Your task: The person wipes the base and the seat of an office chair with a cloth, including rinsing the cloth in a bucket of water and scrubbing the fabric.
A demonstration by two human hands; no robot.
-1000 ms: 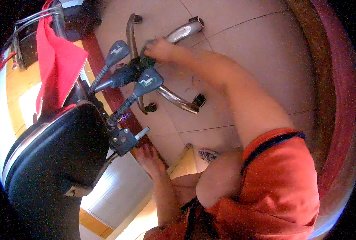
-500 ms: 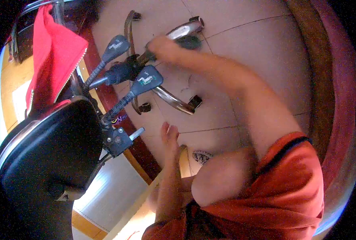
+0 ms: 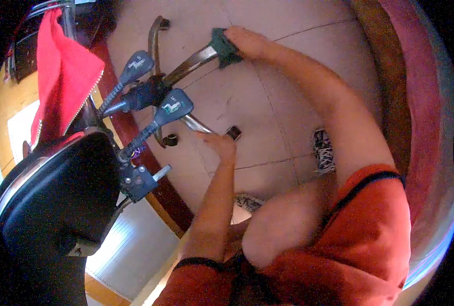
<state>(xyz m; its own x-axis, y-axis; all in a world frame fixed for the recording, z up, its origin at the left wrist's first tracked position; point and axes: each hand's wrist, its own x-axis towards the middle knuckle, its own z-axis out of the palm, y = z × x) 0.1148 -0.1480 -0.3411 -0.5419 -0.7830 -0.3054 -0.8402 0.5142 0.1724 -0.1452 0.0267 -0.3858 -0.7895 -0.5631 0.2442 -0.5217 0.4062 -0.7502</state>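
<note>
An office chair lies tipped over, its metal legs spread above the tiled floor. My right hand (image 3: 244, 42) presses a dark green cloth (image 3: 224, 50) around the outer end of the upper right leg (image 3: 191, 66). Lower down, my left hand (image 3: 221, 144) grips the lower right leg (image 3: 195, 124) close to its caster (image 3: 233, 133); part of that leg is hidden by the fingers. Two levers (image 3: 175, 106) with seat symbols stick out beside the dark central column (image 3: 144, 93). The black seat (image 3: 58, 188) fills the lower left.
A red zippered cloth (image 3: 66, 76) hangs at the upper left. Below the seat mechanism is a pale, shiny panel (image 3: 135, 250). Patterned shoes (image 3: 324, 152) and my bent knee are near my arms. A curved brown edge (image 3: 390, 66) runs along the right.
My right hand has moved outward along the leg with the cloth, from near the hub to the leg's end. My left hand has come up from below onto the lower right leg.
</note>
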